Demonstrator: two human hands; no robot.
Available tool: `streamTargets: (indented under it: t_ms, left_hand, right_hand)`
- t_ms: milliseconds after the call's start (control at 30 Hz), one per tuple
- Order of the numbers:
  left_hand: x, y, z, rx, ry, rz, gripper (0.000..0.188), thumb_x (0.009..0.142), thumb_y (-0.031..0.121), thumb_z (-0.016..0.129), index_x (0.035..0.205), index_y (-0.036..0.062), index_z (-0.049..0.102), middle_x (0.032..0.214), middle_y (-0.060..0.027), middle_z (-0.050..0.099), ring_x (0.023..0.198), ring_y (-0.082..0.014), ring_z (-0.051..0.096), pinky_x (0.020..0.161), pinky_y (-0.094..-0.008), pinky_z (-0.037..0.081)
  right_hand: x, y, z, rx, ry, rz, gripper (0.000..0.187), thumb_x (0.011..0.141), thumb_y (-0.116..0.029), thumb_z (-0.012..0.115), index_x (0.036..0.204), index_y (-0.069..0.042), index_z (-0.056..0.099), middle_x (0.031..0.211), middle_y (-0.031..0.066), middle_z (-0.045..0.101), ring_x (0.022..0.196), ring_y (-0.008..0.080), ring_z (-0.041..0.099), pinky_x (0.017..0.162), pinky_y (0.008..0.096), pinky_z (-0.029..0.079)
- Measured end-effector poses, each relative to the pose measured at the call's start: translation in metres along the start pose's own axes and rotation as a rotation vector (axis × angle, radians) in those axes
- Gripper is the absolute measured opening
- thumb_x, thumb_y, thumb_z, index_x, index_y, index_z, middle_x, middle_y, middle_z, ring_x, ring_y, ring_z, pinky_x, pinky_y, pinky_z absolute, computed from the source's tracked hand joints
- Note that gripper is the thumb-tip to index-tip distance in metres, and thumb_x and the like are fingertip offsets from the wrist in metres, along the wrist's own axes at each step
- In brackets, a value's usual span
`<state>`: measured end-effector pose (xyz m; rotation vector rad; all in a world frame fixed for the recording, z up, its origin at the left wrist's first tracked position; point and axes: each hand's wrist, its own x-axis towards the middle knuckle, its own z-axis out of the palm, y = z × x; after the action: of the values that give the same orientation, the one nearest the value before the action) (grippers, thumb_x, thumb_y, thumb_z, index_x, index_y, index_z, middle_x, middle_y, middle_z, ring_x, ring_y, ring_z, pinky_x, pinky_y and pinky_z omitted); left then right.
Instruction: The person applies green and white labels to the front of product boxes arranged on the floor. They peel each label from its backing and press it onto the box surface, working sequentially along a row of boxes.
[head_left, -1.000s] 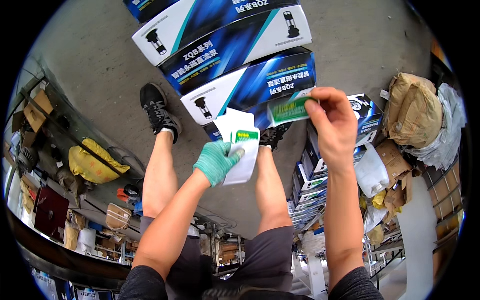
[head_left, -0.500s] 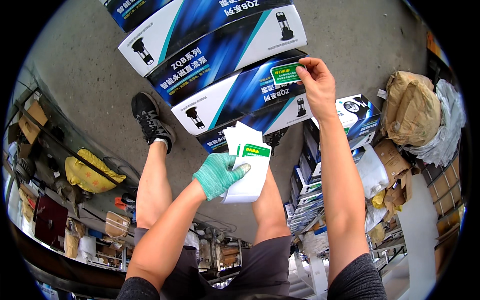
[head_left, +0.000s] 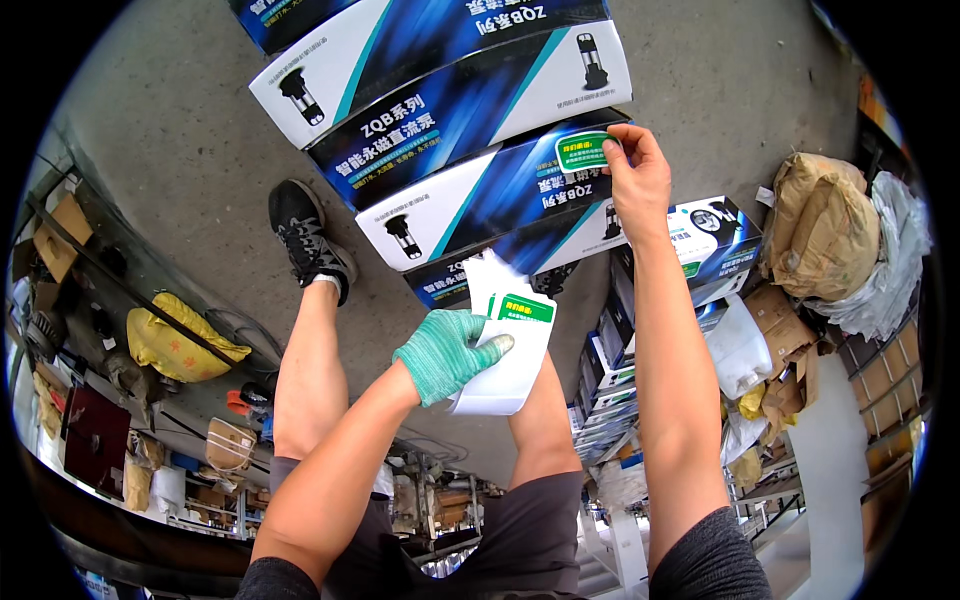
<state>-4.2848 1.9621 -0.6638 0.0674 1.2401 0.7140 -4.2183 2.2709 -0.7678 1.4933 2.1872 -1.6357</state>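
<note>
My left hand (head_left: 445, 357), in a green knitted glove, clasps a fanned stack of white label sheets (head_left: 512, 372). A green-printed label shows on the top sheet. My right hand (head_left: 642, 178) is bare and pinches a green-and-white sticker (head_left: 580, 156) by its right edge between thumb and fingers. That sticker lies over the face of a blue, black and white carton (head_left: 480, 190), near its upper right part. Whether its whole back touches the carton I cannot tell. The carton is one of several alike in a row, each printed with a pump picture.
Another printed carton (head_left: 705, 235) stands right of my right forearm, near more stacked boxes (head_left: 610, 370). Farther right are a brown paper sack (head_left: 825, 225) and a clear plastic bag (head_left: 885, 250). My shoe (head_left: 305, 235) is left of the cartons; a yellow bag (head_left: 180, 340) lies beyond it.
The cartons sit slightly farther right and lower in the view. My left hand with the sheets and the sticker in my right fingers have shifted slightly the same way. Both grips are unchanged.
</note>
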Motion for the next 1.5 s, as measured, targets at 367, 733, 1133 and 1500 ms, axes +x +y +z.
streamTargets:
  t_ms: [367, 733, 1133, 1500]
  left_hand:
    - [-0.006, 0.003, -0.006, -0.032, 0.009, 0.042, 0.039, 0.097, 0.038, 0.073, 0.106, 0.0005, 0.078, 0.086, -0.0176, 0.075, 0.073, -0.0251, 0.072, 0.072, -0.0383, 0.057]
    - [-0.016, 0.019, -0.037, -0.500, 0.275, 0.112, 0.039, 0.094, 0.032, 0.081, 0.110, -0.0041, 0.077, 0.094, -0.0079, 0.078, 0.081, -0.0117, 0.071, 0.073, -0.0297, 0.058]
    - [-0.014, 0.025, -0.054, -0.571, 0.504, 0.203, 0.030, 0.096, 0.025, 0.080, 0.110, -0.0021, 0.079, 0.093, -0.0083, 0.079, 0.083, -0.0102, 0.070, 0.072, -0.0275, 0.057]
    - [-0.025, 0.026, -0.061, -0.646, 0.351, 0.293, 0.021, 0.089, 0.015, 0.086, 0.103, 0.0015, 0.081, 0.089, -0.0047, 0.078, 0.081, -0.0083, 0.069, 0.073, -0.0261, 0.056]
  right_hand:
    - [-0.006, -0.006, -0.001, -0.878, 0.387, -0.331, 0.038, 0.092, -0.008, 0.074, 0.129, -0.005, 0.065, 0.123, 0.0169, 0.061, 0.108, 0.0320, 0.066, 0.094, 0.0388, 0.055]
    - [0.009, -0.006, -0.005, 0.971, 0.152, 0.337, 0.027, 0.106, -0.017, 0.057, 0.125, 0.002, 0.058, 0.125, 0.0230, 0.068, 0.115, 0.0368, 0.071, 0.097, 0.0403, 0.062]
    - [-0.140, -0.137, 0.040, -0.208, -0.439, 0.024, 0.031, 0.090, -0.027, 0.083, 0.100, -0.003, 0.065, 0.108, 0.0043, 0.054, 0.097, 0.0140, 0.053, 0.084, 0.0294, 0.049]
    - [-0.123, -0.110, -0.008, -0.273, -0.101, 0.222, 0.021, 0.109, -0.016, 0.058, 0.124, -0.002, 0.052, 0.106, 0.0105, 0.069, 0.096, 0.0135, 0.068, 0.082, 0.0276, 0.055]
